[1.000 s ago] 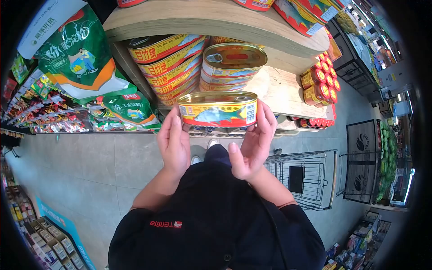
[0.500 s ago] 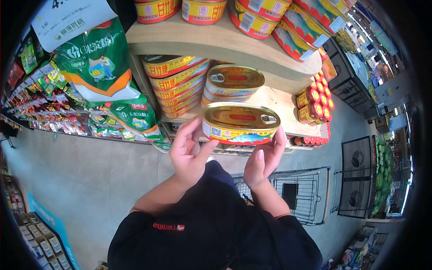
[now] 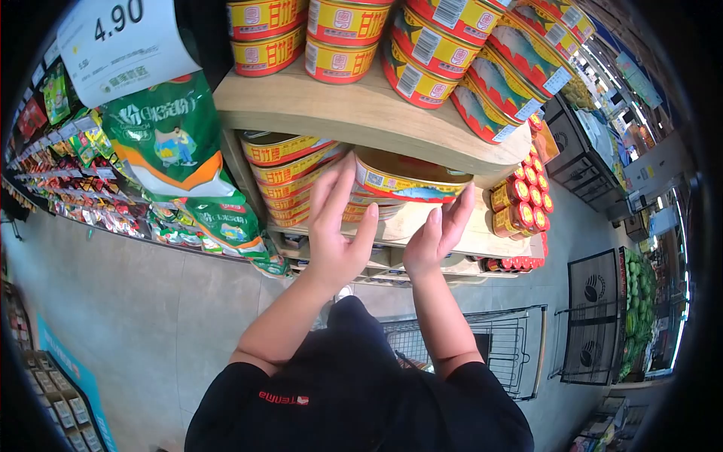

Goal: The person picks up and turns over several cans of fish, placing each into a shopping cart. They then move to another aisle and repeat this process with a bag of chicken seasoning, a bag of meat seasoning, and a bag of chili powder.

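Note:
An oval yellow-and-red tin with a fish picture [image 3: 410,187] is held between my two hands at the opening of the lower shelf [image 3: 444,222]. The fingers of my left hand [image 3: 339,226] press on its left end, with the thumb raised in front. My right hand [image 3: 440,233] has its fingertips at the tin's right end. The upper shelf board hides part of the tin's top. Directly left of it stands a stack of similar tins [image 3: 290,177]; more tins show partly behind my left fingers.
Stacked tins [image 3: 343,41] line the upper shelf [image 3: 361,105]. Red-lidded jars [image 3: 520,203] stand at the shelf's right end. Green bags [image 3: 177,143] hang at the left under a price sign [image 3: 120,45]. A wire cart [image 3: 512,346] is below right.
Both hands have carried the tin forward, from in front of the shelf to just under the upper board. The view has shifted, showing more of the upper shelf and price sign.

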The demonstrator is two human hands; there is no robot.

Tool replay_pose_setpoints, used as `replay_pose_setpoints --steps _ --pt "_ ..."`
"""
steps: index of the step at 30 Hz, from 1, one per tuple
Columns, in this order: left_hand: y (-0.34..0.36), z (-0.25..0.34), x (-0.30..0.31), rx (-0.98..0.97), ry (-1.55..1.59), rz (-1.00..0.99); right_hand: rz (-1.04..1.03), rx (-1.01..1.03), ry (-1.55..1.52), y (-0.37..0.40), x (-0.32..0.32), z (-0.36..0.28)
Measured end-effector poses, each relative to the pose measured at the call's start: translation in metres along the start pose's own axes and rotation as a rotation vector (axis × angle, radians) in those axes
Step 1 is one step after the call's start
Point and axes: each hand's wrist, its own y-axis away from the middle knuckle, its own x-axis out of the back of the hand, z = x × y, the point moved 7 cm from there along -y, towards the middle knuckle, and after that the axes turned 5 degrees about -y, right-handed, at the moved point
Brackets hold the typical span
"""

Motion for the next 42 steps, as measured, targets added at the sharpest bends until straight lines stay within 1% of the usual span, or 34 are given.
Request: replay_pose_setpoints --steps 1,3,4,6,8,10,13,14,16,17,19,20,23,25,28,32,35,37,42 --pt "-0.004 0.000 -0.002 -0.001 0.003 -0.003 0.007 -0.020 -0.009 -0.003 0.001 0.008" --pt "-0.009 0.001 -0.004 -0.029 -0.141 0.015 -0.012 -0.074 -0.057 -0.014 -0.006 0.017" --pt "-0.009 0.000 -0.005 -0.011 -0.171 0.014 -0.005 -0.080 -0.054 -0.017 -0.004 0.025" --pt "-0.007 -0.001 -0.007 -0.016 -0.229 -0.003 -0.044 -0.101 -0.165 -0.019 0.000 0.040" --pt "-0.005 -0.006 -0.010 -0.021 -0.285 -0.019 -0.019 -0.127 -0.157 -0.017 0.002 0.052" --pt "0.000 -0.016 -0.010 -0.035 -0.299 0.028 0.004 -0.151 -0.146 -0.013 0.007 0.056" --pt "0.003 -0.020 -0.012 -0.008 -0.285 0.056 -0.112 -0.036 0.164 -0.013 0.002 0.050" --pt "0.003 -0.020 -0.013 -0.007 -0.288 0.054 -0.111 -0.040 0.162 -0.011 0.003 0.050" --pt "0.005 -0.018 -0.013 0.016 -0.237 0.049 -0.117 -0.135 0.073 -0.005 0.003 0.054" --pt "0.007 -0.018 -0.015 0.018 -0.241 0.043 -0.113 -0.140 0.071 -0.005 0.003 0.054" --pt "0.009 -0.022 -0.017 0.062 -0.149 0.038 -0.133 -0.045 0.159 -0.009 -0.001 0.045" --pt "0.009 -0.023 -0.018 0.060 -0.151 0.033 -0.127 -0.047 0.158 -0.010 -0.002 0.043" --pt "0.010 -0.024 -0.020 0.044 -0.207 0.007 -0.120 -0.065 0.139 -0.010 -0.003 0.044" --pt "0.010 -0.022 -0.022 0.040 -0.239 0.006 -0.174 -0.123 0.129 -0.007 -0.003 0.051" --pt "0.010 -0.018 -0.024 0.029 -0.301 -0.027 -0.180 -0.105 0.129 -0.008 -0.006 0.048" --pt "0.010 -0.019 -0.027 -0.011 -0.334 -0.017 -0.198 -0.139 0.117 -0.004 -0.006 0.051" --pt "0.011 -0.021 -0.028 -0.015 -0.323 -0.027 -0.214 -0.141 0.173 -0.005 -0.002 0.053" --pt "0.012 -0.022 -0.029 -0.001 -0.315 -0.041 -0.231 -0.033 0.263 -0.008 0.003 0.053" --pt "0.012 -0.023 -0.032 0.000 -0.323 -0.034 -0.213 -0.049 0.326 -0.017 -0.003 0.039"
